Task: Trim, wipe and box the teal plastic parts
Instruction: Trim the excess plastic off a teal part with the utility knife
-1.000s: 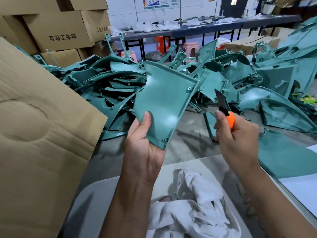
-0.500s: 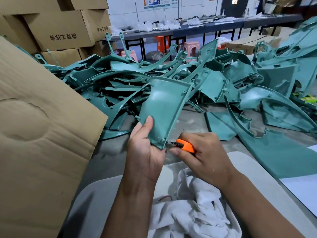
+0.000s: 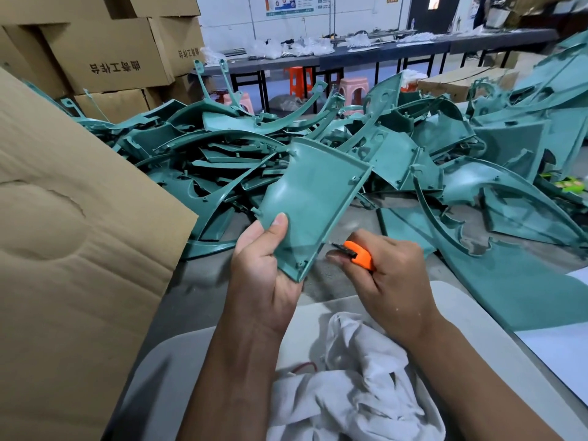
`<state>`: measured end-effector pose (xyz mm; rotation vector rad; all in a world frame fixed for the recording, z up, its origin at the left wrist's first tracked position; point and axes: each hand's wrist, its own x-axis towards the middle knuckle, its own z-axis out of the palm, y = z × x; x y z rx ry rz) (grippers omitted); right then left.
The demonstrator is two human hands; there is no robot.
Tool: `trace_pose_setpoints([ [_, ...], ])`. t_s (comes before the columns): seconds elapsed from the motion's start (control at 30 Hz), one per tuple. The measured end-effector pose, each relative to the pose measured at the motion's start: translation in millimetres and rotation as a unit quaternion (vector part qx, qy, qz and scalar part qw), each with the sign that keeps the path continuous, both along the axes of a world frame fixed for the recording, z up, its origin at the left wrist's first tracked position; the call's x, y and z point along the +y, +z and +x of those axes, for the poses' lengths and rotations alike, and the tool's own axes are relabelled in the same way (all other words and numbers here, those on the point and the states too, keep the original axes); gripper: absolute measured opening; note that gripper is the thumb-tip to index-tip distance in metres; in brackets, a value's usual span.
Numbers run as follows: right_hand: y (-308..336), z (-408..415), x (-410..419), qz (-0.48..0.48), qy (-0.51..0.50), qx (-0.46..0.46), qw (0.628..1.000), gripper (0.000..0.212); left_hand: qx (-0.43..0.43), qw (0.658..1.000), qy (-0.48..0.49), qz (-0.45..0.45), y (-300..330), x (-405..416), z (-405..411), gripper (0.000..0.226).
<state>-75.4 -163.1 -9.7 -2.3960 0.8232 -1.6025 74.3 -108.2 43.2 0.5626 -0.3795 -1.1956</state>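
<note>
My left hand (image 3: pixel 264 265) grips a teal plastic panel (image 3: pixel 313 198) by its narrow lower end, thumb on its inner face, and holds it upright above the table. My right hand (image 3: pixel 391 278) grips an orange utility knife (image 3: pixel 359 256). The knife's dark blade tip points left at the panel's lower right edge, close to the corner. A crumpled white cloth (image 3: pixel 356 386) lies below both hands on a white board (image 3: pixel 461 313).
A big pile of teal parts (image 3: pixel 222 151) covers the grey table behind my hands. A large cardboard flap (image 3: pixel 70 249) stands at the left. Stacked cartons (image 3: pixel 105 55) fill the back left. Flat teal pieces (image 3: pixel 515 281) lie at the right.
My right hand came down from beside the panel, blade raised, to its lower right edge. The panel has tilted back slightly. My left hand keeps its grip.
</note>
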Motion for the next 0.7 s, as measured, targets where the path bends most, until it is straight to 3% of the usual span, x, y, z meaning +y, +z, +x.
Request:
trace_pose_setpoints([
  [0.17,2,-3,-2,-0.005,-0.012,-0.021,1.0,0.052,-0.011,1.0,-0.007,-0.011,-2,0,1,0.043],
  [0.33,4,-3,0,0.032,-0.004,-0.049,0.998,0.042,-0.039,0.999,-0.005,-0.01,-5,1,9,0.047],
  [0.53,5,-32,-24,0.146,-0.164,-0.14,0.966,0.061,-0.118,0.992,-0.032,-0.04,-7,8,22,0.042],
  [0.6,2,-39,-27,0.145,-0.207,-0.064,0.965,0.058,-0.139,0.988,-0.029,-0.053,-8,7,23,0.044],
  [0.7,-6,-34,-27,0.173,-0.243,0.158,0.941,0.046,-0.134,0.989,0.004,-0.062,-9,6,21,0.048],
])
